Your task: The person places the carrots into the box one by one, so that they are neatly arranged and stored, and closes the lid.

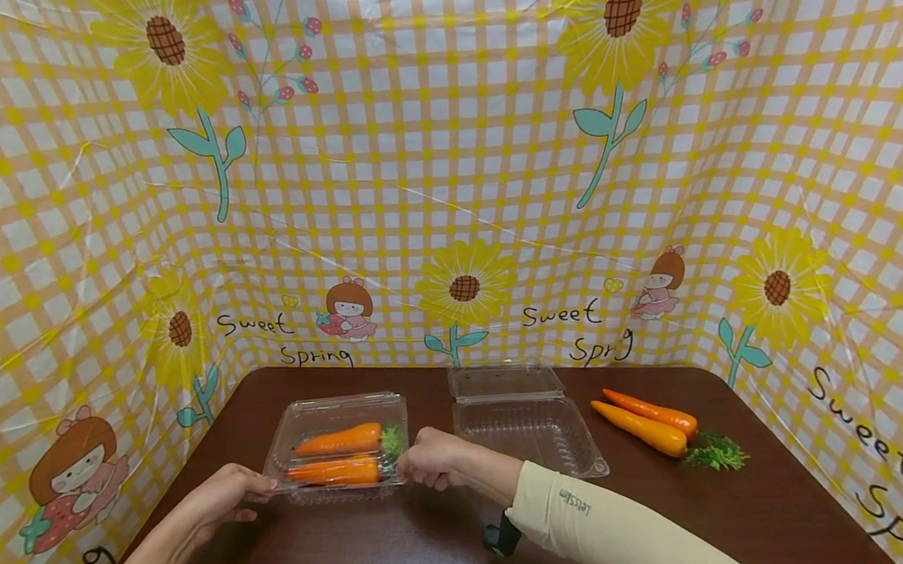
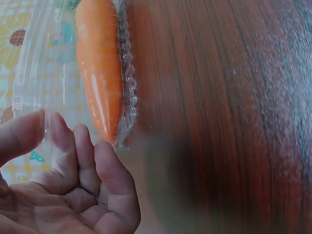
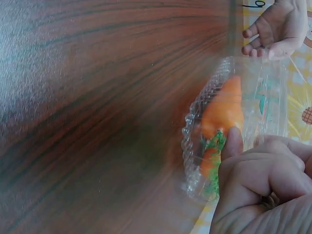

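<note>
On the left of the table, a clear plastic clamshell box [image 1: 341, 412] holds two carrots [image 1: 341, 440] with green tops at their right ends. Its lid lies over them. My left hand [image 1: 227, 493] pinches the lid's front left corner between thumb and index finger; the left wrist view shows the thin plastic between those fingertips [image 2: 58, 122]. At the front right corner, my right hand [image 1: 431, 461] grips the lid edge with curled fingers. The right wrist view shows one fingertip [image 3: 233, 139] beside the green carrot top [image 3: 214, 146].
A second clear clamshell box [image 1: 516, 429] stands right of the first, its lid [image 1: 503, 381] tipped back toward the patterned cloth wall [image 1: 448, 191]. Two more carrots [image 1: 643, 429] with green tops lie at the right of the brown table [image 1: 333, 535].
</note>
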A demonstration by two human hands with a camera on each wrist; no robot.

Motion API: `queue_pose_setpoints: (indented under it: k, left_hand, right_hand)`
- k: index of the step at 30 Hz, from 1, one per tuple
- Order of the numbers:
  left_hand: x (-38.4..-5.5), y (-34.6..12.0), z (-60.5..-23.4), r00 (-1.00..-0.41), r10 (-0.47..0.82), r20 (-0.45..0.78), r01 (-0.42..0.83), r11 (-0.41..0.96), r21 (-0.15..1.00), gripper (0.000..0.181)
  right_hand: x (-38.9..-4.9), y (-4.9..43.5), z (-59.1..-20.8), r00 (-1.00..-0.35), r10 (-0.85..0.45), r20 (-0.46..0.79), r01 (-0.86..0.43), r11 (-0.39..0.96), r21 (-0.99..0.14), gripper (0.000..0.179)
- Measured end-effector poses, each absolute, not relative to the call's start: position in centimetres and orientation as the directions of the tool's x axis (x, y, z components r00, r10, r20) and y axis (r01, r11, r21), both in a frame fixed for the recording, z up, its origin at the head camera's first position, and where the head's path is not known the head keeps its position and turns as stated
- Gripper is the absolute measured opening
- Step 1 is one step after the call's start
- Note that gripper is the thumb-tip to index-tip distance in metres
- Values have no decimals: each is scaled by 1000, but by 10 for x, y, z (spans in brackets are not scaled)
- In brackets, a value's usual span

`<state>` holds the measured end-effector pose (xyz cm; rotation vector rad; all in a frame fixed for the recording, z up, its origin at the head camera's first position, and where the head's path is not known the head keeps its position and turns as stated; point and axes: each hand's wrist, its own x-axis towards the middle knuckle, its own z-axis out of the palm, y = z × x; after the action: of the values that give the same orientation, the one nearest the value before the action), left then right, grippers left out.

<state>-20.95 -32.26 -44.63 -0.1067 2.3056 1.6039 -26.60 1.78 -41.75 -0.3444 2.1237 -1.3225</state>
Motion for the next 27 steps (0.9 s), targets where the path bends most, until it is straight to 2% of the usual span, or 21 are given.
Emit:
queue_pose_setpoints:
  k: [6,13,20,27]
  left_hand:
    - [-209,-323,-446,-947,93,-307,-251,383,889,27]
    - [-210,-325,-446,-939,103,-329,-266,392,881,31]
    - [-209,-325,-446,-942,119,-313,-251,369,895,31]
    - [-208,-324,-445,-948,96,-303,-253,350,902,30]
  right_hand:
    - [-264,14,-420,-786,-501,-362,165,395,-904,20]
    - [-263,12,-423,-787,-505,-354,164,381,-910,35]
    - [-260,9,-426,-830,-461,-314,112,414,-903,53]
    - [-256,5,-427,-860,-419,-292,78,457,-886,53]
